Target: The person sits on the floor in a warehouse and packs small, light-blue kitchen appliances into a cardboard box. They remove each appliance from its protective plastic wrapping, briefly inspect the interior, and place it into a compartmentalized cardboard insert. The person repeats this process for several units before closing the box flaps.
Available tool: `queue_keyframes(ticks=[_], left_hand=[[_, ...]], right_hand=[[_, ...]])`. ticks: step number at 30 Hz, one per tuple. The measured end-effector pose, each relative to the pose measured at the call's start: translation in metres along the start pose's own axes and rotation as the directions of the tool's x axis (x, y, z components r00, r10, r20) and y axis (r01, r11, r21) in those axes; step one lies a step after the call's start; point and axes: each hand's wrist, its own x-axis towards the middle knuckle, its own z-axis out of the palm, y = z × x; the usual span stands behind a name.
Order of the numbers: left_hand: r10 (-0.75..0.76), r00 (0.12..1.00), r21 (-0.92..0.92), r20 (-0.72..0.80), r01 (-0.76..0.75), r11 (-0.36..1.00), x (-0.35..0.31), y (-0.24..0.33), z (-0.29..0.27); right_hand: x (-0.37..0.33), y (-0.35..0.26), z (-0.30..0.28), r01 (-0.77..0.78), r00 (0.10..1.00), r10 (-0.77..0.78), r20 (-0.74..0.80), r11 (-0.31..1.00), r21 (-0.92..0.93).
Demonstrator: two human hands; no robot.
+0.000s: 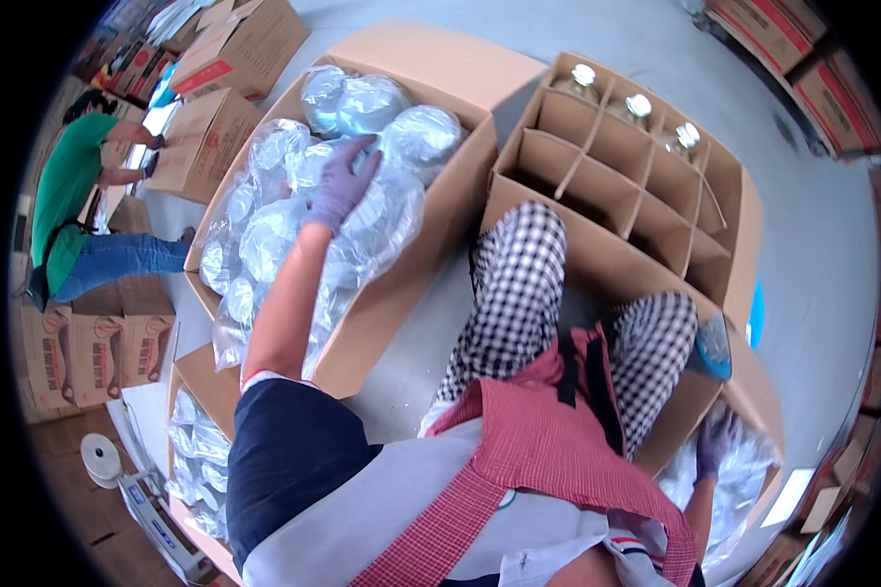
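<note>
My left hand [343, 186], in a thin purple glove, lies with its fingers apart on clear plastic bags [274, 235] of rounded transparent pieces. I cannot make out exactly what these pieces are. They fill a large open carton [392, 318] on the left. Off to the lower right, my right hand [718, 445], also gloved in purple, reaches into another carton beside more clear plastic [739, 489]. Its fingers are too unclear to read. In front of my knees stands a carton with cardboard dividers [585, 157]. Three clear bottles with silvery caps [636, 108] stand in its far row of cells.
A third carton of bagged clear pieces [198, 460] sits at lower left, near a white device with a roll [103, 460]. A person in green [73, 186] handles a closed carton [201, 142] at far left. Stacked cartons [783, 39] stand at upper right.
</note>
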Motion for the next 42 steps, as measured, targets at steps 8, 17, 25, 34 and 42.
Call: queue_keyframes(ticks=[8, 17, 25, 34, 42], left_hand=[[-0.261, 0.909, 0.78, 0.324, -0.101, 0.618, 0.068, -0.105, 0.002], [-0.335, 0.681, 0.739, 0.651, -0.468, 0.485, 0.082, -0.161, 0.021], [-0.284, 0.723, 0.707, 0.63, -0.383, 0.594, 0.053, -0.198, 0.08], [0.277, 0.894, 0.69, 0.351, -0.447, 0.569, 0.07, 0.041, -0.204], [0.152, 0.988, -0.664, -0.02, -0.127, 0.737, -0.008, 0.134, -0.074]], right_hand=[[0.013, -0.049, -0.075, -0.194, 0.981, 0.194, -0.011, 0.981, 0.02], [0.0, -0.038, -0.096, -0.104, 0.98, 0.122, 0.156, 0.988, -0.119], [0.04, -0.154, -0.129, 0.129, 0.978, -0.134, 0.159, 0.991, 0.041], [0.049, -0.172, -0.153, 0.363, 0.931, -0.363, -0.029, 0.92, 0.148], [0.056, -0.26, -0.302, 0.795, 0.606, -0.395, -0.69, 0.29, 0.533]])
